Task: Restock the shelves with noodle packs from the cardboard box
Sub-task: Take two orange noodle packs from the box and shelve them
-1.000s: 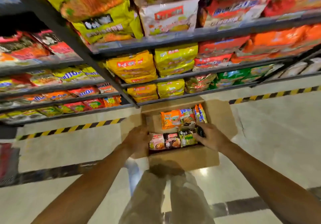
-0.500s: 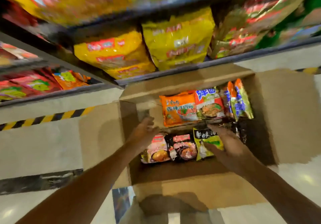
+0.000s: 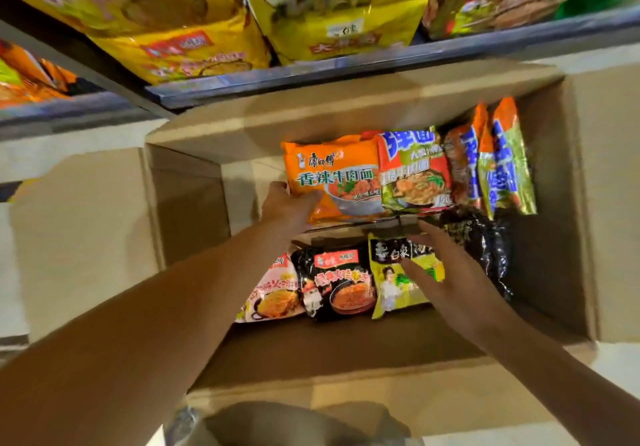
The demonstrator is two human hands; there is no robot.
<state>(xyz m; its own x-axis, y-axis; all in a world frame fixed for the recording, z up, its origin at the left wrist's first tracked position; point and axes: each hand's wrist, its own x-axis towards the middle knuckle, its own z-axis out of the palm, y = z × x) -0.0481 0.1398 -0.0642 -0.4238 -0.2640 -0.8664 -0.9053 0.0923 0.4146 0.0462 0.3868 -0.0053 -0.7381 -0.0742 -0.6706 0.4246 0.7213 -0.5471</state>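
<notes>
Both arms are down inside the cardboard box [image 3: 194, 210] now — a second ago they were only at its rim, and the view has dropped in close with them. The left hand [image 3: 289, 208] has reached the far row of the box and curls round the lower left corner of the orange noodle pack [image 3: 334, 177], thumb over its face, fingers tucked beneath. That looks like the first pick under way, though the pack has not left the box. The right hand [image 3: 450, 272] hovers spread over the near row, fingers straight, above the green-and-black noodle pack [image 3: 391, 286] — contact cannot be told. Just beyond the box's far wall runs the shelf [image 3: 346, 71], stacked with yellow multipacks [image 3: 194, 54]. Nothing from the box has been shelved yet, it seems; lifting the orange pack free should come next.
</notes>
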